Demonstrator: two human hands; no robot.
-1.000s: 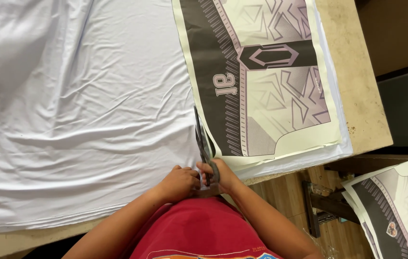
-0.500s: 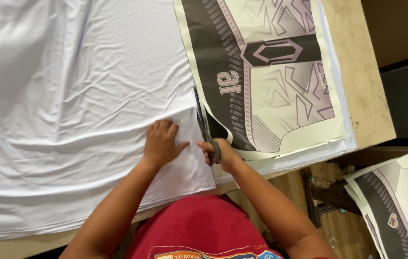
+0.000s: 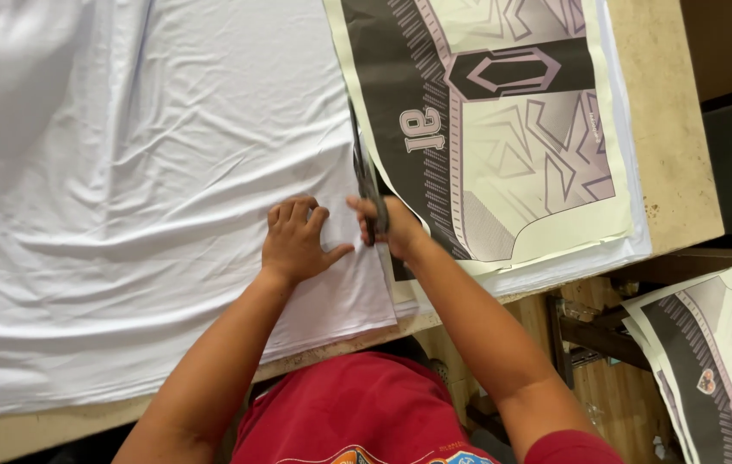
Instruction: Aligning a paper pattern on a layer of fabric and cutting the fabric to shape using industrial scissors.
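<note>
A wide sheet of white cloth (image 3: 142, 198) lies crumpled over most of the wooden table (image 3: 671, 163), reaching from the far left to the cutting line. To its right lies a printed paper pattern (image 3: 503, 129), dark grey and pale with angular shapes, on top of a stack of more white layers whose edges show along its lower and right sides. Beyond the table's right corner, lower down, a second printed pattern (image 3: 718, 361) rests with a small dark round thing on it. A dark metal frame shows beneath the table edge.

The scissors (image 3: 366, 185) lie along the seam between the white cloth and the pattern's left border, blades pointing away from the person. The right hand (image 3: 387, 228) is closed around the handles, knuckles up, and hides them almost fully; how far the blades are parted is hard to tell from this angle.

The left hand (image 3: 295, 241) presses flat on the white cloth just beside the scissors, fingers slightly curled and close together, thumb spread toward the right hand without touching it. It grips nothing.

Both forearms come up from the bottom edge, the left rising from the lower left, the right angling in from the lower right, meeting near the cut. A red shirt (image 3: 357, 412) shows between them.
</note>
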